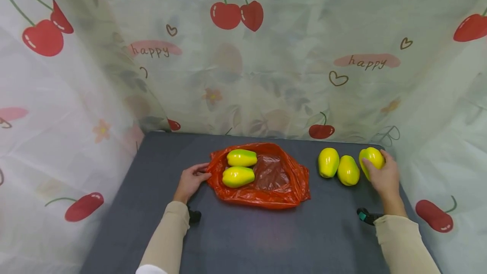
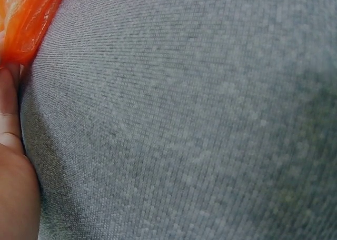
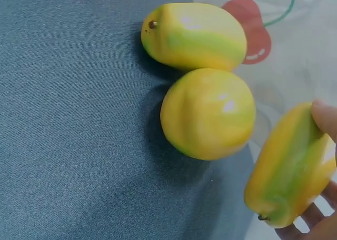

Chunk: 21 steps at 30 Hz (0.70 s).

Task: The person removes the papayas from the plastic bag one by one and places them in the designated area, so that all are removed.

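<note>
A red plastic bag lies spread open on the dark table, with two yellow-green papayas inside its left half. My left hand pinches the bag's left edge between thumb and fingers; the left wrist view catches the bag's orange-looking corner at the fingertips. At the table's right side, my right hand grips a papaya, thumb on one side and fingers on the other. In the right wrist view this held papaya is tilted, its short stem end pointing down.
Two more papayas, one at left and one at right, sit side by side between the bag and my right hand. Patterned curtains hang behind the dark table and along both sides.
</note>
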Available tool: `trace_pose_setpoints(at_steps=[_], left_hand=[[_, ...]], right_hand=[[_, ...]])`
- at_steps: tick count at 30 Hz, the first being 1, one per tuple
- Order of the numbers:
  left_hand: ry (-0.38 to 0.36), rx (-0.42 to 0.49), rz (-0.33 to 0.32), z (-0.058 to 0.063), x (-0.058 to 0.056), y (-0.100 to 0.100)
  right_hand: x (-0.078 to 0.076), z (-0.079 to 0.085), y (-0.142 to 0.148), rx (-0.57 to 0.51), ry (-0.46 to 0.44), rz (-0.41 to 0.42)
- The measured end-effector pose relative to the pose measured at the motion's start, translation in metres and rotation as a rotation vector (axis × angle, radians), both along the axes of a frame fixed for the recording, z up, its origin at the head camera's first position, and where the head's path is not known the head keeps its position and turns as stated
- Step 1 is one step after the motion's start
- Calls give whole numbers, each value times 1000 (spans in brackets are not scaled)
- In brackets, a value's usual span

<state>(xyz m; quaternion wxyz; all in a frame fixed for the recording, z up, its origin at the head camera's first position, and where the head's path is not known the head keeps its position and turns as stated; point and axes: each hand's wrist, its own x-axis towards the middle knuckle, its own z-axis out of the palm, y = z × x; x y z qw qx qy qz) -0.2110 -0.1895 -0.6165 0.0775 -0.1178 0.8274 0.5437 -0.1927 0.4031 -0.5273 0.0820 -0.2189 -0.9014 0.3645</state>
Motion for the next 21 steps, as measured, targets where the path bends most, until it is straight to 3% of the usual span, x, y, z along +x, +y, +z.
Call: trace_pose_setpoints(at_steps=[12, 21], left_hand=[[20, -4, -3, 0, -2, -2], [0, 2, -4, -1, -2, -1]], right_hand=[[-4, -9, 5, -53, -57, -85], [-5, -21, 8, -55, -164, -102]])
